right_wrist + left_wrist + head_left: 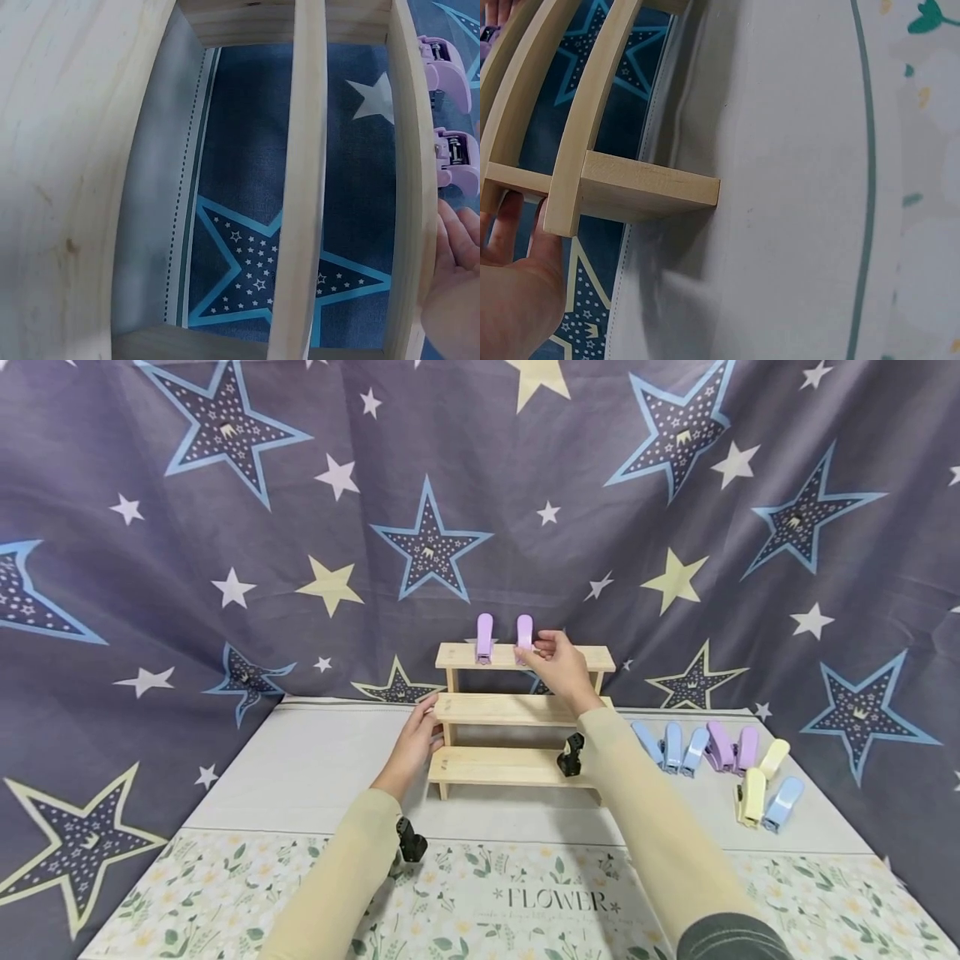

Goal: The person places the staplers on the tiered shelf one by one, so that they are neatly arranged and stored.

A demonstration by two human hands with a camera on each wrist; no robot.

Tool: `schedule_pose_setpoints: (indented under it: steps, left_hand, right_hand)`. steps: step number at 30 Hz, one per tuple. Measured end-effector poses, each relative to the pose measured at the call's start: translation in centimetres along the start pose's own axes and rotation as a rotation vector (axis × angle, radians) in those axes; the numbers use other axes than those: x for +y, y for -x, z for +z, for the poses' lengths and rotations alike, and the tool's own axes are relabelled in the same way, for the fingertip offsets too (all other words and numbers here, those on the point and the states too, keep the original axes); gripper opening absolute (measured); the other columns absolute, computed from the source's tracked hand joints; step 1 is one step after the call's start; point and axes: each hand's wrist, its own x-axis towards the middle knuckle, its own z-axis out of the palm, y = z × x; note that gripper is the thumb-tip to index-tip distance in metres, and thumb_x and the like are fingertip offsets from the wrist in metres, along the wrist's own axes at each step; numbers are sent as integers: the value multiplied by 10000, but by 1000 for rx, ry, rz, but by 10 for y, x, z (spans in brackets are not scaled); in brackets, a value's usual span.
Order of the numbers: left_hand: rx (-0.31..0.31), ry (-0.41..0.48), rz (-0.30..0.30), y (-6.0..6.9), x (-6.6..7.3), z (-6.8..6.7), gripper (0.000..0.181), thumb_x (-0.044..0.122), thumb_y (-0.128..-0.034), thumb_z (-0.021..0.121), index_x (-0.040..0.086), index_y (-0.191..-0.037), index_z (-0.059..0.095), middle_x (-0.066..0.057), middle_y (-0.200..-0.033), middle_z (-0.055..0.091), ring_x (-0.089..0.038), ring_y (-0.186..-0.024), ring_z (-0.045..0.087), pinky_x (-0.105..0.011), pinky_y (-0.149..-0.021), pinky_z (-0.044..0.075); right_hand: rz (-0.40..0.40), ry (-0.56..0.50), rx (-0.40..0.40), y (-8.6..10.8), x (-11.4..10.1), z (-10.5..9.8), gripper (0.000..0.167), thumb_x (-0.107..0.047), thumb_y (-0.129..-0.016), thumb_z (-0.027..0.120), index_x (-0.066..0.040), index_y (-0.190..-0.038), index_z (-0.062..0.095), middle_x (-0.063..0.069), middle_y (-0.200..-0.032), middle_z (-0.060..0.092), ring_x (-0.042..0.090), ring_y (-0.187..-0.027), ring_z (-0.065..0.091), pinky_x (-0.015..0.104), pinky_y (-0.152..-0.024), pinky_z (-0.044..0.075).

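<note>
Working at a three-tier wooden shelf standing on the desk, a person uses both hands. Right hand up at top tier, right of its middle: thumb and fingers pinching the lower part of the right-hand purple stapler, which stands upright on the board. How firm the pinch is, cannot tell. Second, left-hand purple stapler upright just beside it, apart, untouched.

Left hand at the shelf's left side. Fingers bent round the end of the middle tier, gripping it; some fingertips hidden by the wood. Middle and bottom tiers bear no staplers.

Right of the shelf, on the desk, a loose cluster: three blue staplers side by side, then two purple staplers, then two yellow staplers, one behind the other. A lone blue stapler lies right of the nearer yellow one.

Near strip of desk covering: floral print, lettered FLOWER. Behind, dark star-printed cloth. Pale sleeves; a small black camera at each wrist.
</note>
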Motion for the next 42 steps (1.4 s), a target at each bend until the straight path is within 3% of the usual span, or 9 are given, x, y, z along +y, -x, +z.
schedule_pose_setpoints:
  steps: [10,21,33,42]
  left_hand:
    - [1,9,1,-1,-2,-1,494,236,-1100,321,146,-1584,285,-226,-1522,371,-405,-1364,405,-527,-1131,368]
    - [-11,37,12,2,-1,-1,494,243,-1104,327,137,-1585,282,-252,-1524,369,-426,-1378,385,-539,-1144,343]
    - [-4,22,17,-1,-4,-2,491,260,-1096,347,175,-1578,306,-217,-1517,387,-389,-1358,424,-531,-1133,363]
    - [-8,9,12,-1,-5,-2,496,274,-1097,336,172,-1581,297,-207,-1509,393,-386,-1350,429,-536,-1131,364]
  right_hand:
    - [-24,-37,-27,12,1,-8,646,-359,-928,737,-31,-1418,473,132,-1324,604,256,-1203,567,358,-1052,456]
    - [-84,70,-82,33,1,-49,632,-338,-941,726,-21,-1418,461,180,-1333,591,326,-1205,580,435,-1040,476]
    - [-53,167,-111,56,35,-103,663,-404,-966,677,-15,-1448,439,206,-1330,578,360,-1209,563,503,-1040,461]
    - [-5,216,-105,74,71,-122,643,-363,-994,645,62,-1427,430,290,-1314,562,435,-1201,555,549,-1019,470]
